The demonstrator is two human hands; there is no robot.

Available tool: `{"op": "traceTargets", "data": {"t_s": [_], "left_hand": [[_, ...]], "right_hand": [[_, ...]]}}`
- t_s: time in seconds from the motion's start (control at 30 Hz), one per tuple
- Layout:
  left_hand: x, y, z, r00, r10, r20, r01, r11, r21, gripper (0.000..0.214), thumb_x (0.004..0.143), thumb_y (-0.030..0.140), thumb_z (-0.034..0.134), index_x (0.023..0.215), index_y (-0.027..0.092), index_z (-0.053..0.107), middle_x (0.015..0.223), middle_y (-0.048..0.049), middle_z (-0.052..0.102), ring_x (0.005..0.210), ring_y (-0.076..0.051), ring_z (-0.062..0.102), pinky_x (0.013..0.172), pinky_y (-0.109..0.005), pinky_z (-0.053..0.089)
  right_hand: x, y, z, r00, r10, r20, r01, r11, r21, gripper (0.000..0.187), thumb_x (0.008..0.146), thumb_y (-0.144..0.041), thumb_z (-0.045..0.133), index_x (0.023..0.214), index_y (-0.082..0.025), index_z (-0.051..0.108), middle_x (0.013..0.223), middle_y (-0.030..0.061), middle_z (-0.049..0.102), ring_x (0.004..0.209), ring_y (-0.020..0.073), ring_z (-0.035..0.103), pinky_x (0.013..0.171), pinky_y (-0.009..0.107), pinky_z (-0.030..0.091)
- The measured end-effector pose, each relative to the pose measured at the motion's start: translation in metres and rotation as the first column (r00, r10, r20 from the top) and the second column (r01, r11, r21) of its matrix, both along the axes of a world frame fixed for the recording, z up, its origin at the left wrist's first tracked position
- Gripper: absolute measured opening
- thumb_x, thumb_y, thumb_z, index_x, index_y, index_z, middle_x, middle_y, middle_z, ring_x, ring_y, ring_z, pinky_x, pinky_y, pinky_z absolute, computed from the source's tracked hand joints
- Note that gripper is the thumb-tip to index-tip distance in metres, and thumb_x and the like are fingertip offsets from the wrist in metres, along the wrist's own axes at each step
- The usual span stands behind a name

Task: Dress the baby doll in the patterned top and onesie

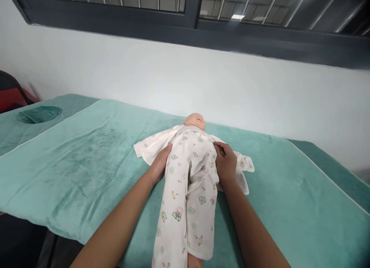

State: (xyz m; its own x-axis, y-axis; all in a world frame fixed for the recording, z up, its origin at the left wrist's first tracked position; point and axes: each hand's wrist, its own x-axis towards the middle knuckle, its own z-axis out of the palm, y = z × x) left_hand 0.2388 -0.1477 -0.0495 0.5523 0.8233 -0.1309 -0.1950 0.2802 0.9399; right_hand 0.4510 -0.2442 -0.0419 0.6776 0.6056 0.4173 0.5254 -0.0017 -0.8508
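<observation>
A baby doll (195, 120) lies on its back, its head toward the wall. White baby pants (185, 183) with small green and pink animal prints cover its belly and legs, and one foot shows below a cuff. Beneath them a matching baby shirt (157, 142) is spread out, sleeves to both sides. My left hand (160, 162) grips the left side of the pants, thumb on top and the other fingers mostly hidden. On the opposite side, my right hand (226, 162) is closed, with bent fingers pinching the pants' edge near the waist.
A green plush cover (86, 175) lies over the bed, with a round face hole (39, 114) at the far left. Behind stands a white wall (138, 75) below a dark-framed window (190, 13). A red and black object (13, 96) is at the left edge.
</observation>
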Motion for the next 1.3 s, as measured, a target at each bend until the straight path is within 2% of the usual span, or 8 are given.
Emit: {"op": "traceTargets", "data": {"t_s": [0.3,0.47,0.6,0.77,0.97,1.17,1.23,1.3], "left_hand": [[0.002,0.000,0.003,0.998,0.005,-0.064,0.004,0.990,0.141,0.054,0.087,0.062,0.054,0.109,0.016,0.070,0.109,-0.0104,0.073,0.102,-0.027,0.064,0.097,-0.040,0.045],[-0.001,0.007,-0.001,0.919,0.256,-0.300,-0.125,0.910,0.395,0.039,0.086,0.057,0.055,0.075,0.021,0.061,0.071,-0.0001,0.059,0.076,-0.020,0.054,0.072,-0.031,0.042],[0.001,0.010,-0.002,0.879,0.373,-0.296,-0.184,0.839,0.512,0.035,0.090,0.050,0.053,0.069,0.022,0.052,0.065,0.0029,0.048,0.069,-0.017,0.045,0.066,-0.028,0.037],[0.005,0.012,0.008,0.871,0.455,-0.186,-0.383,0.865,0.324,0.032,0.089,0.045,0.055,0.069,0.021,0.052,0.066,0.0035,0.048,0.066,-0.014,0.044,0.065,-0.025,0.040],[-0.002,0.013,0.003,0.920,0.390,-0.052,-0.366,0.897,0.250,0.031,0.084,0.047,0.062,0.095,0.020,0.068,0.096,-0.0019,0.067,0.089,-0.017,0.057,0.084,-0.028,0.044],[-0.010,0.011,0.000,0.892,0.435,-0.124,-0.365,0.854,0.372,0.026,0.085,0.043,0.061,0.091,0.019,0.068,0.087,-0.0007,0.066,0.084,-0.017,0.057,0.079,-0.027,0.044],[-0.010,0.010,0.000,0.899,0.406,-0.167,-0.322,0.868,0.378,0.027,0.086,0.043,0.060,0.089,0.018,0.068,0.083,-0.0002,0.065,0.080,-0.016,0.057,0.076,-0.027,0.044],[-0.009,0.011,-0.001,0.900,0.387,-0.202,-0.282,0.868,0.408,0.027,0.087,0.043,0.058,0.090,0.019,0.067,0.081,-0.0002,0.065,0.079,-0.017,0.056,0.076,-0.028,0.044]], "right_hand": [[0.017,0.049,0.036,0.975,0.218,0.036,-0.204,0.952,-0.228,0.033,0.078,-0.054,0.062,0.084,-0.021,0.065,0.092,0.0040,0.067,0.083,0.0202,0.058,0.082,0.036,0.047],[0.021,0.052,0.023,0.945,0.325,-0.046,-0.328,0.934,-0.144,0.029,0.078,-0.050,0.064,0.076,-0.022,0.057,0.103,0.0045,0.068,0.093,0.0201,0.059,0.087,0.035,0.045],[0.030,0.052,0.011,0.969,0.238,-0.067,-0.244,0.964,-0.105,0.026,0.080,-0.045,0.063,0.076,-0.023,0.051,0.089,0.0006,0.066,0.084,0.0186,0.058,0.081,0.033,0.044],[0.032,0.056,0.002,0.995,0.021,-0.095,-0.029,0.996,-0.085,0.026,0.080,-0.044,0.063,0.074,-0.024,0.047,0.065,-0.0052,0.049,0.065,0.0161,0.047,0.071,0.032,0.042],[0.015,0.057,0.001,0.974,0.154,-0.163,-0.157,0.988,-0.004,0.022,0.080,-0.040,0.063,0.091,-0.022,0.054,0.090,0.0025,0.065,0.084,0.0183,0.062,0.079,0.032,0.049],[-0.036,-0.024,0.020,0.988,0.001,0.157,-0.018,0.994,0.108,0.014,0.087,-0.031,0.062,0.081,-0.022,0.053,0.084,-0.0003,0.054,0.079,0.0158,0.053,0.075,0.031,0.046],[-0.061,-0.077,0.016,0.959,0.207,0.194,-0.216,0.976,0.026,0.019,0.093,-0.026,0.054,0.075,-0.023,0.050,0.070,-0.0028,0.050,0.066,0.0133,0.050,0.063,0.026,0.044],[-0.084,-0.128,0.002,0.825,0.507,0.248,-0.494,0.862,-0.115,0.016,0.093,-0.022,0.055,0.077,-0.023,0.052,0.069,-0.0024,0.054,0.063,0.0129,0.054,0.056,0.024,0.046]]}}
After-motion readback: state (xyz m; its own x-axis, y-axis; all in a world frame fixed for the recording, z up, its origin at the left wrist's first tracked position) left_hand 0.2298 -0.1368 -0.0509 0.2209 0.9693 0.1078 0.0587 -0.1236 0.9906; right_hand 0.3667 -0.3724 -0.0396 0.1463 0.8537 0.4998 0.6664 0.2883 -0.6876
